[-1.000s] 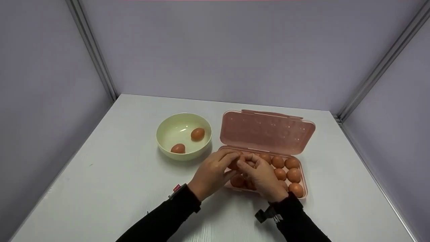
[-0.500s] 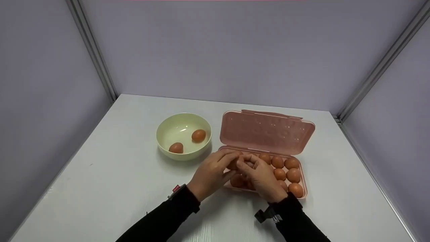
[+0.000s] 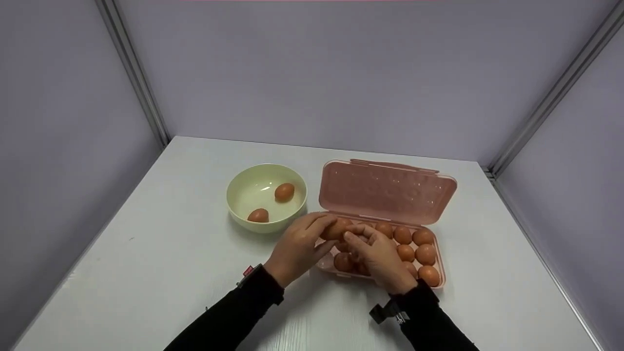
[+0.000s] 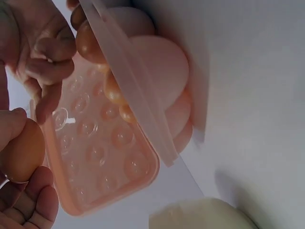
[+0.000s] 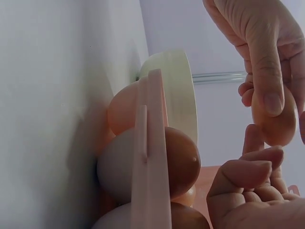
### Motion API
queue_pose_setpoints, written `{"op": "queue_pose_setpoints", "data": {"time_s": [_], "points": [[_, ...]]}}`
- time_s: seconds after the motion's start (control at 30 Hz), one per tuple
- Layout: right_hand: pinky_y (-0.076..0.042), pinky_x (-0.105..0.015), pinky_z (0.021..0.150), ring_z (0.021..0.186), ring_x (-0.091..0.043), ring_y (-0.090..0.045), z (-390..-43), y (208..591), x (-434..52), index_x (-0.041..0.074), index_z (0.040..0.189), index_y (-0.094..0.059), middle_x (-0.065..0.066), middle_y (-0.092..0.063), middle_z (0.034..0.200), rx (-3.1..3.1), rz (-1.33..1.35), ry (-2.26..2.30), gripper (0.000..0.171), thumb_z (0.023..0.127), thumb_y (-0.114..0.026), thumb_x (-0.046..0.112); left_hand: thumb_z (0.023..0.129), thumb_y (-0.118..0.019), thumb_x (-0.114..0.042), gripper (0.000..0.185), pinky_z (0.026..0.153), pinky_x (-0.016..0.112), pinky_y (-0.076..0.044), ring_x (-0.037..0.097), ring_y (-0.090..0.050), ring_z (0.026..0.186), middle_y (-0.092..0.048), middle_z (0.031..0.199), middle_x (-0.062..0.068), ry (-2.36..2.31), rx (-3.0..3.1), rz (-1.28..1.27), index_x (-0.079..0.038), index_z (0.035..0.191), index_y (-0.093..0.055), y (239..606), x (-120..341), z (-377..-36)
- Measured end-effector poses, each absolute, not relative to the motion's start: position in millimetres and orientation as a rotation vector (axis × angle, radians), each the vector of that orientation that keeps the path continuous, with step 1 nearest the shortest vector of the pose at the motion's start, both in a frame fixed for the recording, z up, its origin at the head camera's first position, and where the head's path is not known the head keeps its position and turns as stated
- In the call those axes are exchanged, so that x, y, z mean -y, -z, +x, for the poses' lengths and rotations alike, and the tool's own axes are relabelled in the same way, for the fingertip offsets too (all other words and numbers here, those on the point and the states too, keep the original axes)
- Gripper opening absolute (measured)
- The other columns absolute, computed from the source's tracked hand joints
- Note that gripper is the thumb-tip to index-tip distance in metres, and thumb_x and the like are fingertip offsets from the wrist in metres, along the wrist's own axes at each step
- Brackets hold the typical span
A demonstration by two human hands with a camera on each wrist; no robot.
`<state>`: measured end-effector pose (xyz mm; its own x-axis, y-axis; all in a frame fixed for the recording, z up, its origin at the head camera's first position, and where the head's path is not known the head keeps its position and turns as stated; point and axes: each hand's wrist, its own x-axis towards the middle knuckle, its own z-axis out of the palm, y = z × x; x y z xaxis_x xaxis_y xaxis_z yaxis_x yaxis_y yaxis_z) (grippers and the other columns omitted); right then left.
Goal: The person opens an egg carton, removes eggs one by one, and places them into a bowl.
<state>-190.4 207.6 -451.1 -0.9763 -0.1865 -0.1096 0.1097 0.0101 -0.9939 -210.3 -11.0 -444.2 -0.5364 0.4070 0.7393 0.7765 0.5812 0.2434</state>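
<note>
we noted that the left hand (image 3: 297, 248) had lifted one egg (image 3: 336, 229) out of the pink egg box (image 3: 441, 273) since half a second before; the egg was then pinched between thumb and fingertips, above the box's near-left cells, at about 4 o'clock from the pale green bowl (image 3: 239, 183). a second ago both hands were bunched low over those cells. we judged the lift done and the egg free of the tray. the right hand (image 3: 380, 258) lay over the box's left cells with fingers curled; we could not tell whether it held anything. one of the two eggs in the bowl (image 3: 284, 191) had rolled slightly.

the left wrist view showed the held egg (image 4: 21, 150) clear of the open lid (image 4: 100, 157). the right wrist view showed the left thumb across the egg (image 5: 274, 119), above the right hand's loosely curled fingers (image 5: 243, 181), which the head view hid.
</note>
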Motion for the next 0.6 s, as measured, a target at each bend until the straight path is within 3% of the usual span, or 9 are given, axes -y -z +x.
{"op": "queue_pose_setpoints", "data": {"time_s": [0.17, 0.4, 0.6], "points": [[-0.048, -0.024, 0.067, 0.073, -0.014, -0.052, -190, 452, -206, 0.006, 0.127, -0.066, 0.001, -0.062, 0.089, -2.068, -0.039, 2.076, 0.043, 0.101, -0.075, 0.039, 0.088, -0.089, -0.015, 0.045, 0.098, 0.033, -0.061, 0.021, -0.073, 0.111, -0.074, 0.122, 0.008, 0.863, 2.173, -0.837, -0.005, 0.128, -0.07, 441, 28, -226], [-0.053, -0.021, 0.079, 0.097, -0.014, -0.067, -185, 454, -201, 0.005, 0.12, -0.071, -0.008, -0.075, 0.112, -2.379, -0.218, 1.889, 0.035, 0.1, -0.077, 0.032, 0.086, -0.089, -0.011, 0.046, 0.1, 0.042, -0.06, 0.029, -0.072, 0.115, -0.074, 0.124, 0.015, 1.046, 2.164, -0.572, 0.0, 0.126, -0.069, 445, 58, -253], [-0.05, -0.02, 0.076, 0.085, -0.01, -0.061, -181, 459, -195, 0.013, 0.111, -0.075, 0.001, -0.073, 0.103, -2.76, -0.418, 1.599, 0.022, 0.097, -0.08, 0.028, 0.086, -0.089, -0.011, 0.044, 0.096, 0.047, -0.06, 0.033, -0.072, 0.111, -0.074, 0.118, 0.018, 1.102, 2.229, -0.417, 0.001, 0.124, -0.071, 456, 74, -266]]}}
